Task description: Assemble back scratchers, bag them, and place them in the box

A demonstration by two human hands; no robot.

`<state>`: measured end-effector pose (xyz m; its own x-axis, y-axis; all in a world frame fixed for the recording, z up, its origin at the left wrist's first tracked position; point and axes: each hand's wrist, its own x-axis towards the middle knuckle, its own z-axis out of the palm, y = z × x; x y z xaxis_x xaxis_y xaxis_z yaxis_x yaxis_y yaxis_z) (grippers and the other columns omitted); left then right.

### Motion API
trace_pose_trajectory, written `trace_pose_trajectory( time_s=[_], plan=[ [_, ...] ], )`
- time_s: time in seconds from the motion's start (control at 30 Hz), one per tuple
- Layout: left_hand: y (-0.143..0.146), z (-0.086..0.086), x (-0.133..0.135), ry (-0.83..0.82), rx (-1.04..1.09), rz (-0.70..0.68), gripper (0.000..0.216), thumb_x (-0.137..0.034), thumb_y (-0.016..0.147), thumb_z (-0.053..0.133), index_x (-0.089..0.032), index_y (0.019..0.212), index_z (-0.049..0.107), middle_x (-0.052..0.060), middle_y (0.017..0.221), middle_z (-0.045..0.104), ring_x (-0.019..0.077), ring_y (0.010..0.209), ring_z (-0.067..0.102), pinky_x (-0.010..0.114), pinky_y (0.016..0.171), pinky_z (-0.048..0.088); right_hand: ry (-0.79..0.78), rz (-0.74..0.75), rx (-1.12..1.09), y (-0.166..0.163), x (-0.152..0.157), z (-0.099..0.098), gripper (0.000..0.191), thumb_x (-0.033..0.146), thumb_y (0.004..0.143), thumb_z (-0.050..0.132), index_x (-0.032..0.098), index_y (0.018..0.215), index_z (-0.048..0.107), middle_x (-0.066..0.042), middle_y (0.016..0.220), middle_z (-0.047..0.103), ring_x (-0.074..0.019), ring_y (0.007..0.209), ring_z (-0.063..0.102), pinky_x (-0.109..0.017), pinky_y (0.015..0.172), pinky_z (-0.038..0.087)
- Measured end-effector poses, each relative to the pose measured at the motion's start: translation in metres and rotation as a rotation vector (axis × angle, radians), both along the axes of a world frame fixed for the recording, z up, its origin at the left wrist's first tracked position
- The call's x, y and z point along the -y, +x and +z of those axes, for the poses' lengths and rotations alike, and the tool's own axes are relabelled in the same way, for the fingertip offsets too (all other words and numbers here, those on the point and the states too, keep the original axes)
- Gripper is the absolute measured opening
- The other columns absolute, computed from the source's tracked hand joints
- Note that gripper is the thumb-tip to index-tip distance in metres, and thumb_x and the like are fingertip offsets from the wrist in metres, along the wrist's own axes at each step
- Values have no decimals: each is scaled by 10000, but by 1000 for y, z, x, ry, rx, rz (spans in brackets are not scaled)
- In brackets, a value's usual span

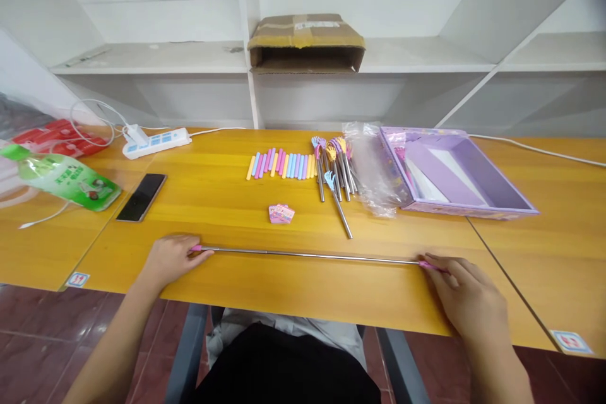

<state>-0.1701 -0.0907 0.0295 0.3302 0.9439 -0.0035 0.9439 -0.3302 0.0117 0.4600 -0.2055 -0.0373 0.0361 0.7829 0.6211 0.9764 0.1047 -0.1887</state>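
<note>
A telescopic back scratcher [303, 255] is drawn out long, its thin metal rod lying crosswise just over the front of the table. My left hand [173, 259] is closed on its pink left end. At the other end, my right hand [466, 284] pinches the pink tip, and its fingers partly cover it. Beyond the rod lies one collapsed back scratcher with a blue claw [338, 205]. Behind it is a pile of back scratchers [335, 161] with purple, yellow and pink claws. A row of pastel tubes [281, 165] and some small pink cards [281, 214] lie left of the pile.
A purple box tray [473, 209] stands at the right beside clear plastic bags [376, 170]. On the left are a phone [141, 197], a green bottle [71, 178], a power strip [156, 143] and red packages [59, 139]. A cardboard box [307, 38] sits on the shelf.
</note>
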Motion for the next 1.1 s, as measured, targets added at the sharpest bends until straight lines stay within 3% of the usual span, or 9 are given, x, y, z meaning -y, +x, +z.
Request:
trace_pose_trajectory(
  time_s=[0.27, 0.33, 0.47, 0.63, 0.7, 0.8, 0.9, 1.1],
  plan=[
    [3, 10, 9, -30, -62, 22, 607, -747, 986, 467, -226, 724, 636, 63, 706, 738, 253, 666, 672, 310, 602, 269, -14, -35, 16, -1, 7, 0, 193, 397, 1054, 645, 244, 1039, 762, -59, 1016, 816, -252, 874, 754, -391, 798, 580],
    [11, 13, 10, -41, -78, 8, 621, -755, 994, 447, -229, 737, 651, 61, 713, 748, 248, 670, 679, 309, 601, 274, -33, 17, -22, -12, 3, 1, 156, 368, 1050, 656, 250, 1046, 758, -62, 1019, 812, -252, 892, 752, -402, 828, 584],
    [48, 15, 12, -92, -79, -70, 641, -755, 1032, 409, -232, 790, 693, 62, 749, 773, 237, 687, 704, 302, 598, 296, -101, 265, -136, -65, -13, 9, 88, 268, 1048, 663, 245, 1093, 735, -76, 1027, 785, -241, 947, 726, -393, 849, 577],
    [125, 6, 23, -135, -47, -104, 681, -768, 1046, 392, -222, 837, 741, 94, 794, 799, 261, 716, 746, 304, 602, 339, -152, 491, -75, -153, -25, 22, 82, 167, 1062, 628, 207, 1032, 693, -48, 878, 686, -192, 825, 625, -342, 766, 484],
    [153, 1, 30, -172, 1, -152, 670, -760, 1048, 407, -218, 878, 763, 106, 828, 809, 272, 738, 758, 313, 612, 374, -173, 544, -13, -181, -24, 26, 114, 150, 1072, 600, 204, 1012, 681, -41, 840, 648, -188, 789, 580, -344, 745, 442],
    [178, -4, 37, -190, 53, -173, 651, -744, 1044, 445, -205, 889, 775, 116, 842, 808, 278, 762, 766, 322, 633, 415, -172, 493, 12, -210, -23, 27, 156, 131, 1068, 588, 212, 958, 662, -39, 818, 611, -195, 769, 526, -354, 729, 395],
    [184, -6, 38, -179, 80, -145, 634, -731, 1042, 469, -202, 865, 770, 114, 799, 791, 269, 743, 757, 321, 629, 422, -166, 422, -16, -218, -24, 24, 179, 131, 1064, 597, 218, 913, 640, -42, 821, 586, -204, 779, 497, -358, 731, 374],
    [180, -10, 37, -149, 122, -173, 579, -701, 1035, 515, -206, 859, 760, 107, 792, 783, 254, 737, 737, 323, 636, 431, -171, 478, -76, -209, -27, 18, 189, 121, 1069, 587, 217, 908, 611, -39, 841, 579, -199, 796, 481, -348, 734, 385]
  ],
)
